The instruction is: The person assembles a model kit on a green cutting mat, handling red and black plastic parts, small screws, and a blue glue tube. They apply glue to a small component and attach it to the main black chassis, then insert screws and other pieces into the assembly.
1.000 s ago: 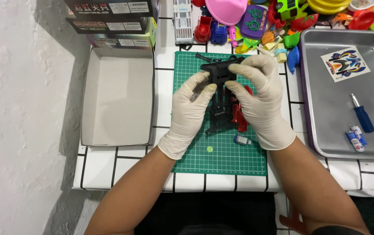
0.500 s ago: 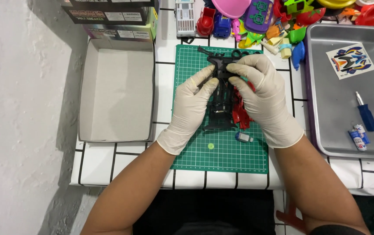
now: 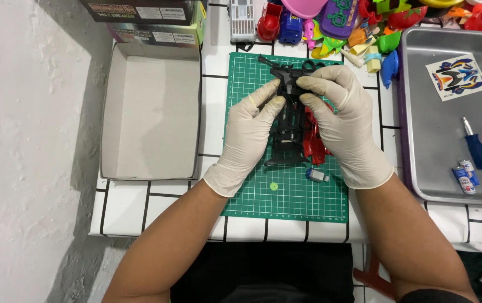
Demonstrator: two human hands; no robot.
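Currently, status:
Left hand [image 3: 250,132]: gloved, fingers pinched on black chassis [image 3: 287,128].
Right hand [image 3: 345,120]: gloved, closed on chassis top.
Chassis location: above green cutting mat [image 3: 286,193], beside red part [image 3: 315,143].

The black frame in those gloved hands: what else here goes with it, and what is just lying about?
In use: left hand, right hand, black frame, red part, green cutting mat.

Lying about: open cardboard box, metal tray, blue screwdriver, sticker sheet, colourful toys.
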